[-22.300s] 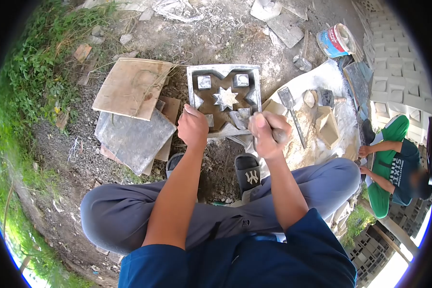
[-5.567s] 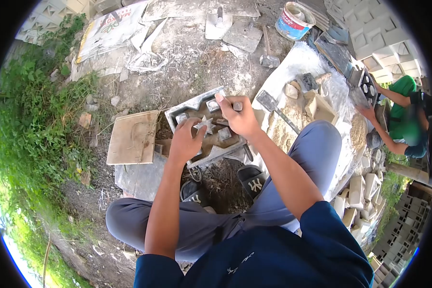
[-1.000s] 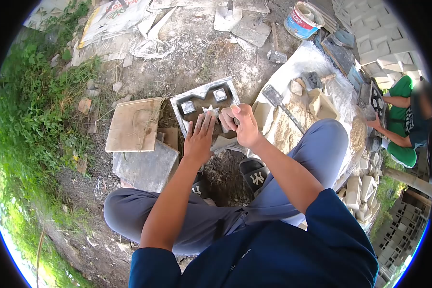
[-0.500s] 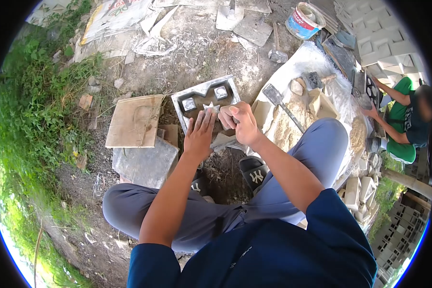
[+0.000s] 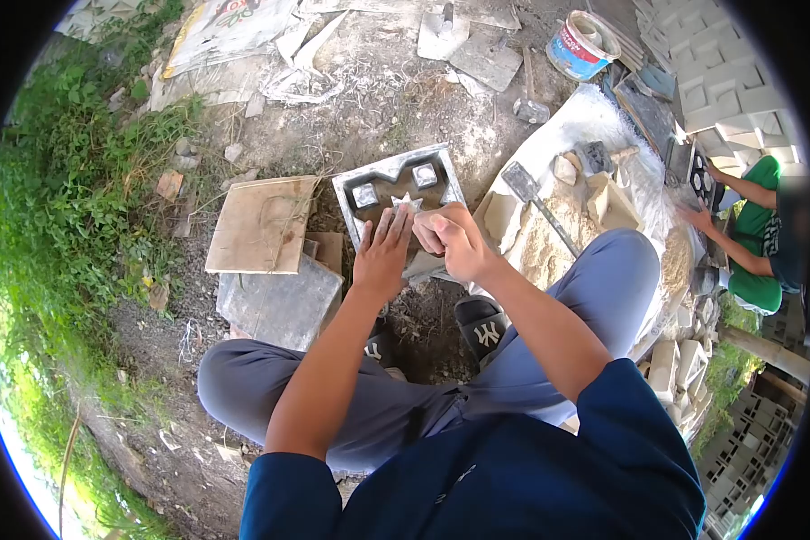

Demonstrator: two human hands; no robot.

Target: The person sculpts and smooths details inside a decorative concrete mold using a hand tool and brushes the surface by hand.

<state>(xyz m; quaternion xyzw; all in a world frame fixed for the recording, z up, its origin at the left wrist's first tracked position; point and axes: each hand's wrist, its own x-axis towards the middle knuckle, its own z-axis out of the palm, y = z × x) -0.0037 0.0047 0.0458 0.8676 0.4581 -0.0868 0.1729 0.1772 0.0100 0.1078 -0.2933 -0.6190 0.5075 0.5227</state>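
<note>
Left-hand grip (image 5: 382,265): fingers straight and a little apart, closed on nothing that shows; the palm faces down over the near part of the mould, the fingertips at the star, perhaps to steady it. Contact cannot be told from this angle.
Right-hand grip (image 5: 455,241): fingers curled into a fist just beside the left fingertips, above the near right part of the mould; whether anything is clamped inside cannot be told.
Mould: a grey metal, square-sided frame (image 5: 389,167) lies on the dirt ground, slightly turned, in front of the feet, probably so both hands meet over it. The near part is hidden by the hands.
Inside the mould: a pale metal star (image 5: 406,200) stands mid-frame, with two silvery square blocks (image 5: 365,194) visible towards the far side.
Left side: a flat tan wooden board (image 5: 259,225) overlaps a grey flat slab (image 5: 279,301), stacked close by, seemingly for easy reach.
Right side: a white plastic sheet (image 5: 585,112) carries tan powder (image 5: 549,247), likely to keep it off the dirt; a grey flat-bladed tool (image 5: 520,183) rests across the powder, its handle towards the knee.
Far side: a blue-and-red bucket (image 5: 574,56) and a grey-headed hammer (image 5: 531,110) sit well apart from the hands.
Neighbour: a co-worker in green trousers (image 5: 754,211) sits far right, hands at another dark frame (image 5: 698,175).
</note>
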